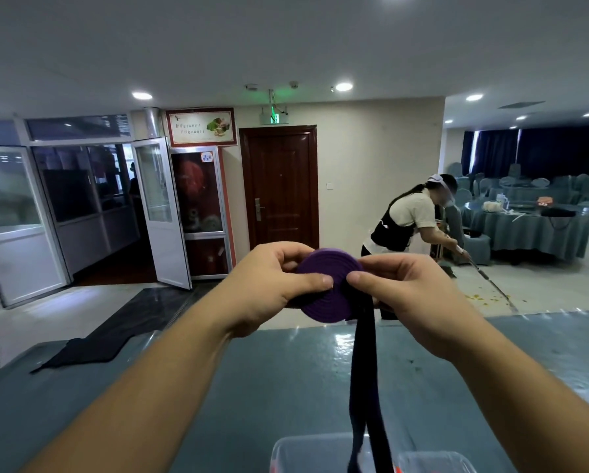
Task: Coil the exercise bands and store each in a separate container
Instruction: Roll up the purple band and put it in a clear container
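I hold a purple exercise band, wound into a flat coil, up in front of me above the teal table. My left hand pinches the coil's left side, thumb on its face. My right hand pinches its right side, thumb near the centre. The band's uncoiled tail hangs straight down from the coil in two strands to the bottom edge, where it passes over a clear plastic container. A second clear container sits just right of it.
A black cloth lies over the table's far left edge. Beyond the table a person bends over, sweeping the floor near a round table with chairs. Glass doors and a brown door stand at the back.
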